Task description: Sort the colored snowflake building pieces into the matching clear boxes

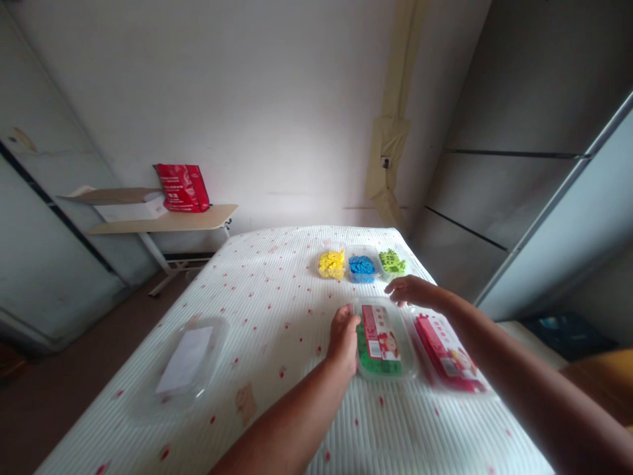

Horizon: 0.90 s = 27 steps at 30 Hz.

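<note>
On the bed [277,310], the left hand [344,338] braces the near-left edge of the green clear-lidded box [384,340], fingers curled against it, while the right hand [411,290] rests loosely spread fingers on its far rim, steadying it beside the red box [448,353].

Two bare forearms reach in from about 6 and 4 o'clock, sleeveless as far as the view shows. The left hand [345,338] and right hand [411,290] wear no gloves, rings, watch or bracelet that can be made out.
</note>
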{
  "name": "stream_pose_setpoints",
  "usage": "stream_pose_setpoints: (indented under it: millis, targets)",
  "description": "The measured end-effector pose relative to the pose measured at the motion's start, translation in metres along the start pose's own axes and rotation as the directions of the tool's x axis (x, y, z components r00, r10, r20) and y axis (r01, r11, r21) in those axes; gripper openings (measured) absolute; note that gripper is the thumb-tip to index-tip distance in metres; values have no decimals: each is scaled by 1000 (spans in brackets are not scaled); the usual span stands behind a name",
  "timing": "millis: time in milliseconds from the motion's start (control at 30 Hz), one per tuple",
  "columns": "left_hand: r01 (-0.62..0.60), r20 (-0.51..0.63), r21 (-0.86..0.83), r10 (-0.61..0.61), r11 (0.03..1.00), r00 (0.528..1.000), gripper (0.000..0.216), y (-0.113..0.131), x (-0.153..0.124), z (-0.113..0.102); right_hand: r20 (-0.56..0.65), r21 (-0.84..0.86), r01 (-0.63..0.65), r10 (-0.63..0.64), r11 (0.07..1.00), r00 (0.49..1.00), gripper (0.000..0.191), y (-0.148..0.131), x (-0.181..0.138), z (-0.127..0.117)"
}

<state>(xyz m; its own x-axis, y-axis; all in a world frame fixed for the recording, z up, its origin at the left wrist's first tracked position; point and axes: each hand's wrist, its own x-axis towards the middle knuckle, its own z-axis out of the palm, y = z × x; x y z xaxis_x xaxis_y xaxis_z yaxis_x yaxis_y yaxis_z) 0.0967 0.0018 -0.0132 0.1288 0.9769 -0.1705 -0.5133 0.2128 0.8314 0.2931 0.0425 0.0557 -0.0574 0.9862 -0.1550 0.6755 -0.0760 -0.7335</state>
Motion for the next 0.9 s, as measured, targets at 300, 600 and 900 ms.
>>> stream_pose_setpoints:
  millis: [300, 600, 900]
  targets:
    - [-49, 1, 68, 50, 996, 999, 24, -8, -5, 3, -54, 21, 47, -46, 999, 997, 6, 6, 2, -5]
    - [-33, 14, 66, 32, 997, 999, 18, -19, -13, 16, -329, -243, -170, 83, 955, 941, 12, 38, 3, -37]
    - [-386, 93, 690, 454, 613, 886, 27, 16, 36, -11, -502, -185, -349, 217, 919, 837, 45, 48, 50, -51]
